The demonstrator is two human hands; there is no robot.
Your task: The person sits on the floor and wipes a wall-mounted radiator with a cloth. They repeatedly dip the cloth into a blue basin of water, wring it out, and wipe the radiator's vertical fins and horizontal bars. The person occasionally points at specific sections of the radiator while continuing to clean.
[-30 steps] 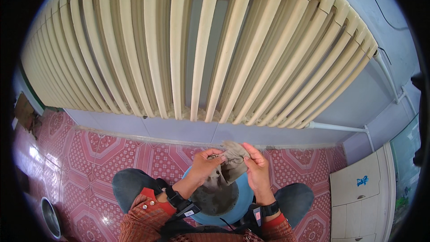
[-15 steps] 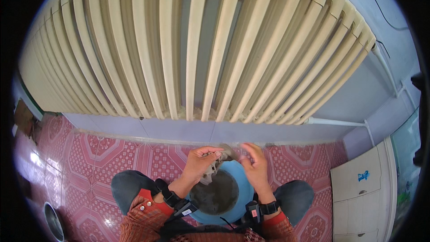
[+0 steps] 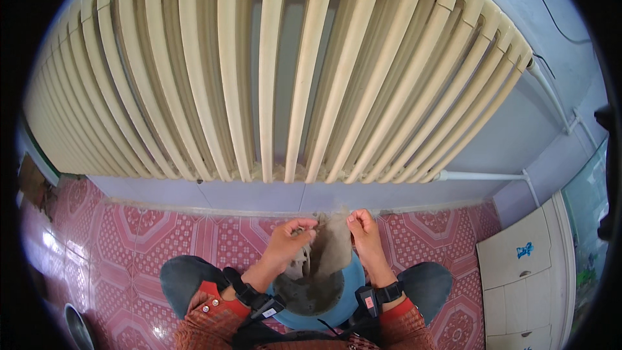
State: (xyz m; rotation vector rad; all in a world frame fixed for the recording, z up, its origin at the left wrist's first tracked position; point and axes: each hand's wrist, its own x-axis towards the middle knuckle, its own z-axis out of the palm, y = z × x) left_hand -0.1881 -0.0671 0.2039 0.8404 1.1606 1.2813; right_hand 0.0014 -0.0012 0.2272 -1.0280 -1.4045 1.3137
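Observation:
Between my hands hangs a wet, grey-brown cloth [image 3: 336,246], spread partly out above a blue basin [image 3: 354,280]. My left hand [image 3: 289,244] pinches its bunched left part between thumb and fingers. On the other side, my right hand [image 3: 364,233] grips the upper right edge with closed fingertips. Dark, murky water [image 3: 308,295] fills the basin, which stands on the floor between my knees. The cloth's lower end hangs over the water; whether it touches the surface I cannot tell.
A cream radiator [image 3: 265,91] spans the wall ahead, with a white pipe [image 3: 483,176] at its right. To the right is a white cabinet [image 3: 515,272]. A metal bowl [image 3: 79,327] sits at lower left on the pink tiled floor [image 3: 152,233].
My right hand, open and apart from the cloth before, now holds its right edge. The cloth has gone from a bunch in my left hand to partly spread between both hands.

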